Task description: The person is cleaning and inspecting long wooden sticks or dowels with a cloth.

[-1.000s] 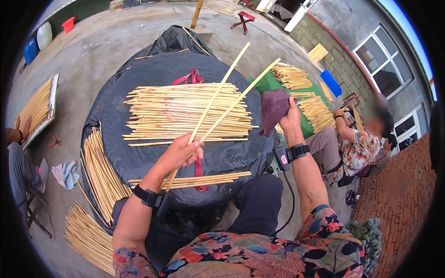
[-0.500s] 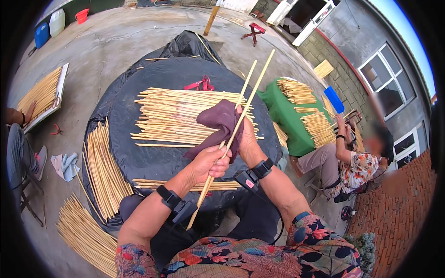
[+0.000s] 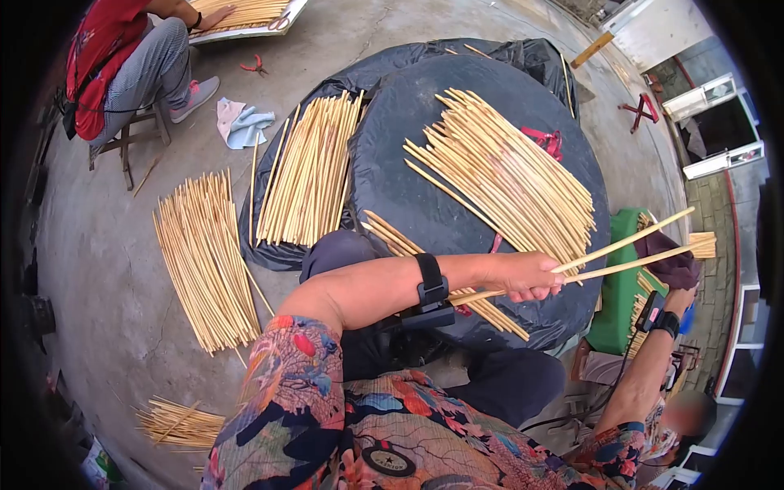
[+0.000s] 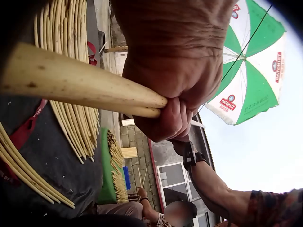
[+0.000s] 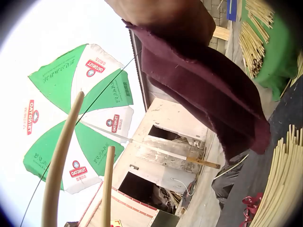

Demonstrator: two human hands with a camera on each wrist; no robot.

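Observation:
My left hand (image 3: 527, 275) grips two pale peeled sticks (image 3: 629, 242) together near their lower part. Their long ends fan apart toward the right, and in the left wrist view the thick butts (image 4: 85, 85) come out of the fist toward the camera. Out at the far right, my right hand (image 3: 681, 299) holds a dark purple cloth (image 3: 668, 260), close by the sticks' far ends. In the right wrist view the cloth (image 5: 199, 85) hangs in folds below the hand, and the stick tips stand apart from it.
A round table (image 3: 392, 180) under black plastic bears a row of sticks (image 3: 514, 171) and a few more near my lap. Other bundles (image 3: 204, 261) lie on the left. A seated person (image 3: 155, 73) is at upper left, another at right beside a green-covered stand (image 3: 616, 294).
The head view has swung to the left. My right hand, with the cloth, was against the sticks by my left hand half a second ago and has moved out to their far ends.

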